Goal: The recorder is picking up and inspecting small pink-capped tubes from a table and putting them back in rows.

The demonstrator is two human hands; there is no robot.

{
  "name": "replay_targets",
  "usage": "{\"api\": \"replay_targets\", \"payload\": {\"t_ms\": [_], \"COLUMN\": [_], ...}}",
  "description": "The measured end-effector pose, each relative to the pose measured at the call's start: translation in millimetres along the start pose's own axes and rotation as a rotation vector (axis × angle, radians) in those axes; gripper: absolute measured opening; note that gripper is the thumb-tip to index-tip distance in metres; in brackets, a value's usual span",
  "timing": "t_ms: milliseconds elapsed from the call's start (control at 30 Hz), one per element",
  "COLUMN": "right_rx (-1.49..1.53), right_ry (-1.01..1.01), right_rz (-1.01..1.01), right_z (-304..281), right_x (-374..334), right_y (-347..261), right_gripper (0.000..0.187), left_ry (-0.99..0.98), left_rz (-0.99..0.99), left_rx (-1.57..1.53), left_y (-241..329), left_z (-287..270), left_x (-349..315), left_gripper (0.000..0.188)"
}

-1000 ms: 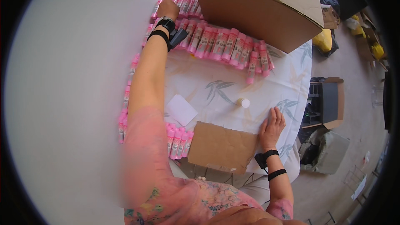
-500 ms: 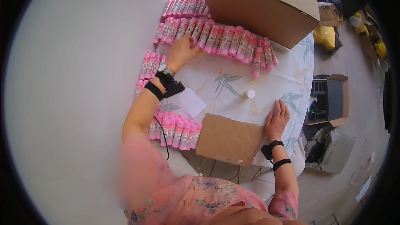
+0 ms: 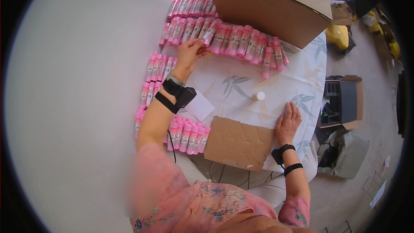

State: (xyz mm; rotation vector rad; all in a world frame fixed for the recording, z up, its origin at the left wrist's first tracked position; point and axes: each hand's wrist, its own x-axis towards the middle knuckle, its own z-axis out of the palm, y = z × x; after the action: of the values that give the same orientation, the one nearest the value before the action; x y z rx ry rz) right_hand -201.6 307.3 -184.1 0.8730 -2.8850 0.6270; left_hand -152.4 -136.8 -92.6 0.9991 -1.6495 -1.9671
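Touching the near end of a pink tube (image 3: 210,31), the left hand (image 3: 189,57) is at 10 o'clock from the middle of the cloth (image 3: 230,67). We see its thumb and fingers bent close together there, but we cannot tell whether they clamp the tube. The tube tips slightly out of line with the row (image 3: 243,41) it lies in, at 12 o'clock; we judge its near end is touched because its sides are hemmed in by neighbours. At 4 o'clock the right hand (image 3: 288,125) holds nothing: it rests palm down on the cloth, fingers nearly side by side, perhaps to steady the body. Between the hands we find a small white cylinder (image 3: 258,96). At 8 o'clock lies a white card (image 3: 200,107), at 6 o'clock some flat cardboard (image 3: 239,142). More tubes (image 3: 188,138) are packed tightly at 7 o'clock, probably so they brace one another. Beyond the row, at 1 o'clock, we see a big box (image 3: 267,17).
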Motion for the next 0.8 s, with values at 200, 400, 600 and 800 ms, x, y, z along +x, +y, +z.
{"api": "replay_targets", "payload": {"t_ms": [200, 400, 600, 800], "right_rx": [-0.001, 0.013, 0.054, 0.341], "right_ry": [-0.004, -0.015, 0.009, 0.112], "right_rz": [-0.009, -0.006, -0.014, -0.023], "right_z": [3, 2, -3, -9], "right_x": [1, -1, -4, -1], "right_y": [-1, -3, -4, 11], "right_gripper": [0.053, 0.053, 0.051, 0.051], "left_ry": [-0.15, -0.217, -0.259, -0.437], "left_rz": [-0.085, -0.101, -0.08, -0.162], "left_rx": [-0.364, -0.443, -0.332, -0.249], "left_y": [33, 58, 75, 89], "left_z": [-8, -4, 8, 32], "left_x": [-36, -66, -113, -194], "left_gripper": [0.02, 0.018, 0.028, 0.041]}}
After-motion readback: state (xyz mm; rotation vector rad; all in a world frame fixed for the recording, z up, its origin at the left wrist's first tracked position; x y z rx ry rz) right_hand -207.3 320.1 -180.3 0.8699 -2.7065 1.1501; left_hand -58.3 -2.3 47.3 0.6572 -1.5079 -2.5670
